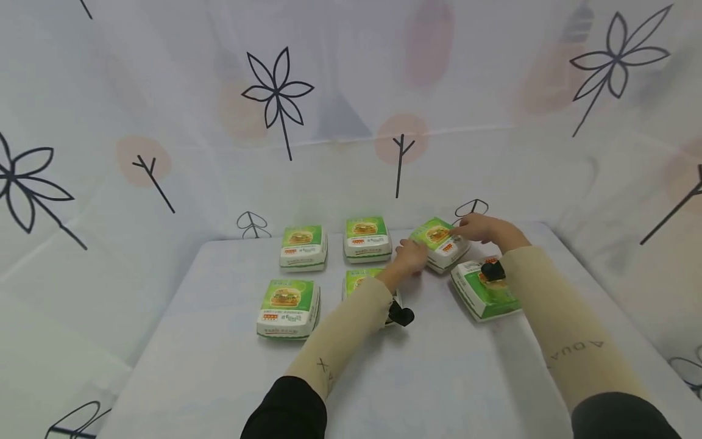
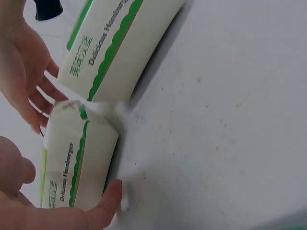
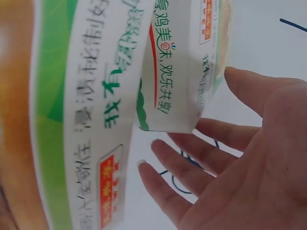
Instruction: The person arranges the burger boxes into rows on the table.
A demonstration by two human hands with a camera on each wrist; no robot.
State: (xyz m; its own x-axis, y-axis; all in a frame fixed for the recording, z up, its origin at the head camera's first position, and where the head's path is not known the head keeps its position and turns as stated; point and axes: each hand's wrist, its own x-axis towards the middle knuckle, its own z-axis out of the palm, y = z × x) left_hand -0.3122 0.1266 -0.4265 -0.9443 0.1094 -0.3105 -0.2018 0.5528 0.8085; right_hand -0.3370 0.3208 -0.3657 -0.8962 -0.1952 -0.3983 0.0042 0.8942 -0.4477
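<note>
Both hands are at the back-right burger box (image 1: 440, 242), a white and green carton that sits turned at an angle. My left hand (image 1: 411, 256) touches its left side; in the left wrist view, a finger (image 2: 112, 196) stretches along the carton's lower edge. At the opposite side is my right hand (image 1: 482, 230), whose fingers look loosely extended against the carton (image 3: 175, 72) in the right wrist view. Another burger box (image 1: 482, 292) lies askew below the right hand. My left forearm partly hides the front-middle burger box (image 1: 359, 279).
Two more burger boxes stand along the back, one at the left (image 1: 303, 248) and one in the middle (image 1: 367, 239). A further burger box (image 1: 287, 309) is at front left. The white table (image 1: 219, 378) meets a patterned cloth backdrop (image 1: 340, 171) behind.
</note>
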